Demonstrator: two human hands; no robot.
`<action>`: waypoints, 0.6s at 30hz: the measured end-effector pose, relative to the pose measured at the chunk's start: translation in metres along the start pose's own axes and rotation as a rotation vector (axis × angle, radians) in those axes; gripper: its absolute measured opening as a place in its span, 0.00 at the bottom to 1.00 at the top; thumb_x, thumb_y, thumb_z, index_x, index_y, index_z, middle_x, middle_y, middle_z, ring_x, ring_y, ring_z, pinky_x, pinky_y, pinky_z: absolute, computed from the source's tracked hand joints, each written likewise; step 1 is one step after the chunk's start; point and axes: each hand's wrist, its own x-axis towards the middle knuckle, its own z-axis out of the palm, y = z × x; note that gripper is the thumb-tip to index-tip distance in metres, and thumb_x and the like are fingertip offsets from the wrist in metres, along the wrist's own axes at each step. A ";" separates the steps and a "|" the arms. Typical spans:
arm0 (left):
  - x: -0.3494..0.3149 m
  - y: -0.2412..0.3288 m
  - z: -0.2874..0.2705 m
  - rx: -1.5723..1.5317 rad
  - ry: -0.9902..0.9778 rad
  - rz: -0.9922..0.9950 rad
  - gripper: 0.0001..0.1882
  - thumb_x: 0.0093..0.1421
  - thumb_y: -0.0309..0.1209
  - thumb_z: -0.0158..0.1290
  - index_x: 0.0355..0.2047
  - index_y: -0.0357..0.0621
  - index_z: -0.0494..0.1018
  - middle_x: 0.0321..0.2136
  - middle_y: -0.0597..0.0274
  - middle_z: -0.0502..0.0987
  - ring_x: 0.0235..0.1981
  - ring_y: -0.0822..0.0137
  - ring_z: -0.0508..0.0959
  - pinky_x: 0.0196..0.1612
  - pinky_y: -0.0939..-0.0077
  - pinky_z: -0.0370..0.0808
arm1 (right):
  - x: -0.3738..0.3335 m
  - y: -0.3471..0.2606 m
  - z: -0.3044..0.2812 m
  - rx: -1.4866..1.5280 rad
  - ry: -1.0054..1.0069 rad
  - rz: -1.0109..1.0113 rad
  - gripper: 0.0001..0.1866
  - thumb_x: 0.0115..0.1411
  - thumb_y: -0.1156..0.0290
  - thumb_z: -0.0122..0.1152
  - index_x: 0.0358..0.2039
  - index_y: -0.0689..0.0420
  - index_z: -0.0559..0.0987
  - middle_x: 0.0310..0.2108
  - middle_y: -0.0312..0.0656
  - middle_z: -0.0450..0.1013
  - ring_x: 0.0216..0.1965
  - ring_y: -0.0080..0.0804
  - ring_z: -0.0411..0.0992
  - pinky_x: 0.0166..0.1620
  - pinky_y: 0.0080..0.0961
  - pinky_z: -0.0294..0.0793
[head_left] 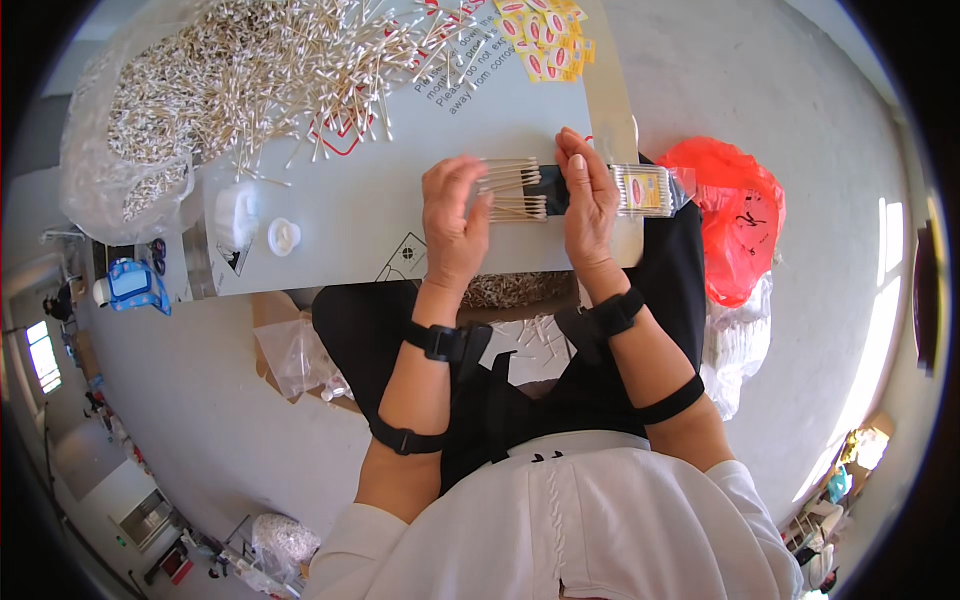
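Grey concrete floor all round, pale board [400,180] across the lap as work surface, centre-upper frame. Loose heap of cotton swabs [290,60] spilling from clear bag [110,150] at upper left, kept within reach of left side. Stack of small yellow-red labels [545,40] at top centre, just above the hands. White bottle [237,215] and white cap [284,236] on board at left, apart from the work. Red plastic bag [740,215] on floor at right.

Left hand [452,215] centre frame, fingers curled round the left ends of a bundle of swabs [512,190], pinching them flat and level so tips line up. Right hand [587,195] just right of it, fingers closed over mouth of a clear sleeve packet [645,190], holding it steady on board edge. Bundle lying sideways between both hands, right ends apparently entering packet; exact depth hidden by right fingers. Packet already showing swabs and a yellow label inside. More swabs scattered below board on dark lap, centre frame. Black straps on both wrists and forearms.
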 end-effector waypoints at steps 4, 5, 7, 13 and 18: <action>0.002 0.014 -0.003 0.372 -0.159 0.218 0.13 0.42 0.20 0.62 0.30 0.47 0.76 0.36 0.66 0.74 0.46 0.57 0.71 0.50 0.63 0.66 | -0.001 -0.004 -0.010 -0.075 -0.020 0.005 0.18 0.72 0.67 0.45 0.53 0.66 0.73 0.57 0.47 0.68 0.59 0.32 0.66 0.64 0.29 0.65; 0.001 0.015 -0.004 0.428 -0.200 0.242 0.12 0.43 0.21 0.62 0.29 0.47 0.76 0.35 0.67 0.73 0.46 0.58 0.71 0.49 0.63 0.66 | -0.001 -0.004 -0.009 -0.073 -0.023 -0.006 0.17 0.72 0.68 0.45 0.53 0.66 0.73 0.57 0.47 0.68 0.59 0.32 0.66 0.64 0.28 0.65; 0.002 0.015 -0.003 0.446 -0.220 0.242 0.10 0.43 0.21 0.62 0.27 0.46 0.76 0.35 0.67 0.73 0.45 0.58 0.71 0.48 0.63 0.66 | 0.000 -0.002 -0.009 -0.070 -0.025 -0.016 0.17 0.72 0.68 0.45 0.52 0.66 0.73 0.57 0.47 0.68 0.58 0.31 0.66 0.64 0.28 0.65; 0.004 0.014 -0.002 0.478 -0.298 0.245 0.09 0.45 0.21 0.61 0.26 0.45 0.73 0.35 0.67 0.72 0.45 0.59 0.70 0.48 0.63 0.66 | -0.002 0.000 -0.007 -0.110 -0.006 -0.039 0.14 0.70 0.69 0.49 0.50 0.65 0.74 0.53 0.44 0.71 0.55 0.30 0.67 0.59 0.24 0.63; 0.008 0.020 -0.004 0.492 -0.323 0.253 0.07 0.48 0.21 0.59 0.26 0.44 0.72 0.35 0.67 0.72 0.45 0.59 0.70 0.48 0.62 0.66 | -0.002 0.001 -0.006 -0.146 -0.015 -0.074 0.14 0.70 0.70 0.49 0.49 0.65 0.74 0.53 0.44 0.71 0.55 0.32 0.67 0.59 0.25 0.63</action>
